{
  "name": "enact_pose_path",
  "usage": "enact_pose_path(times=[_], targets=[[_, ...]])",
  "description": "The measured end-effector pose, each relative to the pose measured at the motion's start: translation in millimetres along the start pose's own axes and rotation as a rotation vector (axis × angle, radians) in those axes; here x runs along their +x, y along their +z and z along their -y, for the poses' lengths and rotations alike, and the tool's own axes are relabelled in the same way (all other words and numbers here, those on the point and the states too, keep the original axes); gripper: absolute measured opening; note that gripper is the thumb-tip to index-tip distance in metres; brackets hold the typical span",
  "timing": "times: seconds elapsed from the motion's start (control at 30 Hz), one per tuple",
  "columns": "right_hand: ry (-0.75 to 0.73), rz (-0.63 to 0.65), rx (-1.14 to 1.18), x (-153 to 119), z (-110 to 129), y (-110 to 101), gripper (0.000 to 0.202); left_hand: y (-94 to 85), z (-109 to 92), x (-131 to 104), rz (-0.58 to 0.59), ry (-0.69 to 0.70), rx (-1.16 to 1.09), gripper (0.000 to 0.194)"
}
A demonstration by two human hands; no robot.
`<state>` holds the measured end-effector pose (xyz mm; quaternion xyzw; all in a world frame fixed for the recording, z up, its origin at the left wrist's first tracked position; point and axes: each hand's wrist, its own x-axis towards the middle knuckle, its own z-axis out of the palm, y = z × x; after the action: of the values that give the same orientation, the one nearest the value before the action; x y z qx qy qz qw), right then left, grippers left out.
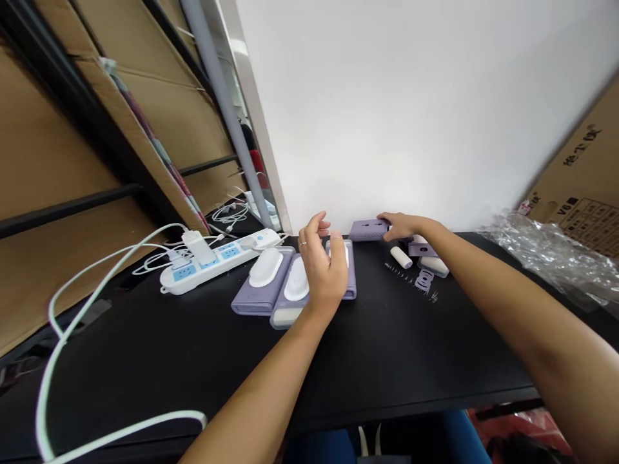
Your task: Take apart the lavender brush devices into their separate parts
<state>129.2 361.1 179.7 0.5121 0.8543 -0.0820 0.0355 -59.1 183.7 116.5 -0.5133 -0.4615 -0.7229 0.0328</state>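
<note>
My left hand [323, 261], with a ring on one finger, is raised with its fingers apart over a row of purple cases with white oval parts [265, 267]. It partly hides the rightmost case. Against the wall, my right hand [400, 225] grips the right end of a purple perforated box [368, 230]. Below that hand lie a small white cylinder [401, 257], a purple flat bracket [424, 280] and a curved row of tiny dark pieces [399, 271].
A white power strip [220, 261] with plugs and looping white cables [62, 341] occupies the left side of the black table [387, 361]. Clear plastic wrap [561, 248] and a cardboard box [580, 174] are at the right. A white wall [411, 116] rises behind.
</note>
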Motion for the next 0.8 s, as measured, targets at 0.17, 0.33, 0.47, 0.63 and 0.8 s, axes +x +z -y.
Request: enact_pose_path(times=[0.17,0.33,0.47,0.63,0.8], targets=[[0.066,0.15,-0.112,6.9,7.6,3.6,0.073,0.5,-3.0,6.8,-0.063,-0.091,-0.107,0.033],[0.129,0.14,-0.17,-2.8,15.8,-5.2,0.039,-2.2,-4.5,14.4,-0.117,-0.091,-0.145,0.03],[0.082,-0.072,-0.161,-17.5,37.2,-7.4,0.043,-3.4,1.3,23.1,-0.207,-0.218,-0.207,0.025],[-0.133,-0.292,-0.02,-53.4,104.3,28.9,0.055,-5.4,10.9,31.6,-0.301,-0.434,-0.273,0.019],[-0.283,-0.329,0.078,-85.5,148.6,76.5,0.058,-6.1,13.2,30.8,-0.282,-0.397,-0.264,0.021]])
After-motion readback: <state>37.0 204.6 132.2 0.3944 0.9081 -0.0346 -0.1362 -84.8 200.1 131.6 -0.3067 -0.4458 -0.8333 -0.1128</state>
